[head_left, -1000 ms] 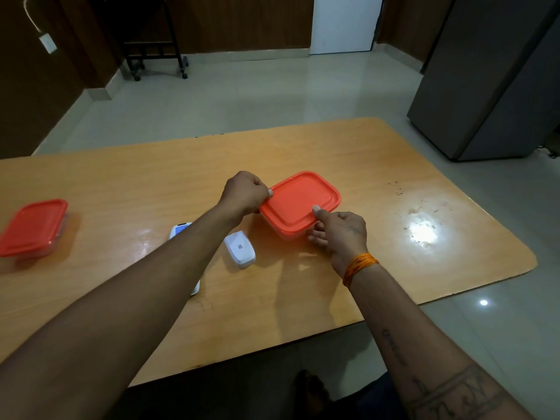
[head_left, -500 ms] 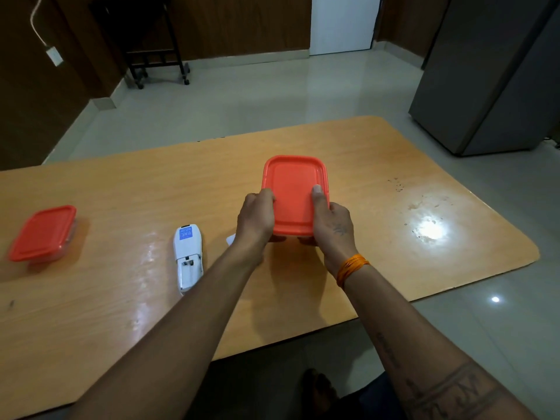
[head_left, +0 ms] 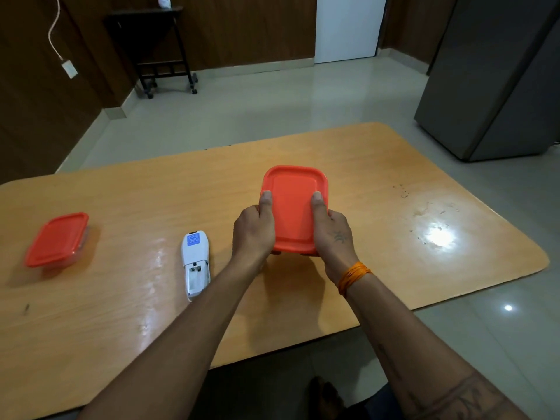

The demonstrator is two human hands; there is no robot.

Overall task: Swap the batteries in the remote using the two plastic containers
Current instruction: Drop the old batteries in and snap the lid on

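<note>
Container, red-lidded, right of the remote: I am gripping it with left hand and right hand, thumbs on the lid. I am judging the lid-opening step in hand; next, prying up an edge.

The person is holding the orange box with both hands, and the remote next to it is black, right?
Not quite. The head view shows both hands, left hand and right hand, holding the orange box, but the remote is white, not black.
</note>
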